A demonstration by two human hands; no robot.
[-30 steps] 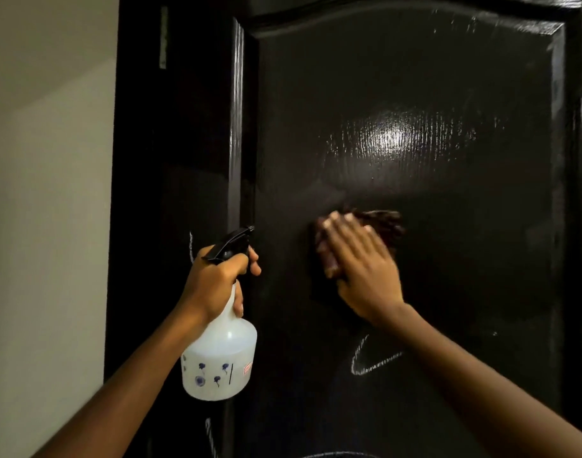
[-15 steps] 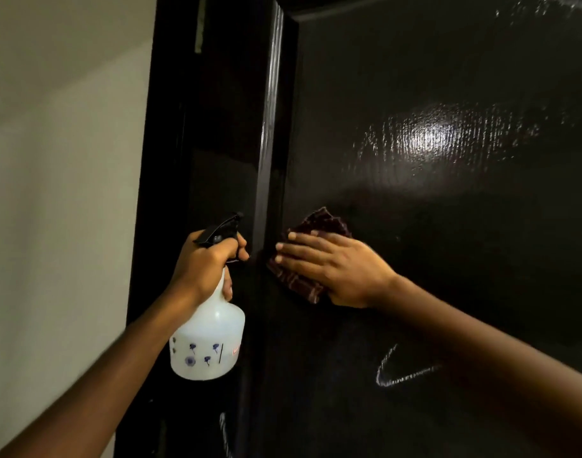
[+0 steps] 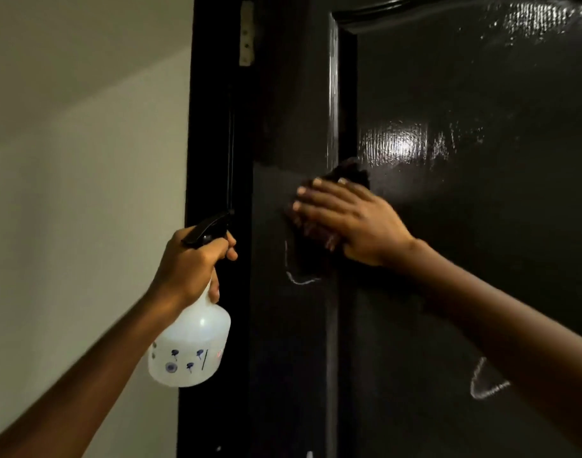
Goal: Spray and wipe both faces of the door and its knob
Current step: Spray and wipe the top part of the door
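Nearest, my left hand (image 3: 190, 262) grips the spray bottle (image 3: 190, 345) by its neck. Farther, my right hand (image 3: 345, 219), fingers straight, presses the cloth (image 3: 349, 173) on the door (image 3: 481, 226). The cloth has slid left, from the panel onto the left stile. White marks (image 3: 299, 279) below it remain, so I judge this face unfinished.

We see the cloth (image 3: 329, 226) flat on the door (image 3: 481, 226), near its left edge. The bottle (image 3: 190, 348) hangs left of it, before the frame (image 3: 213, 127).
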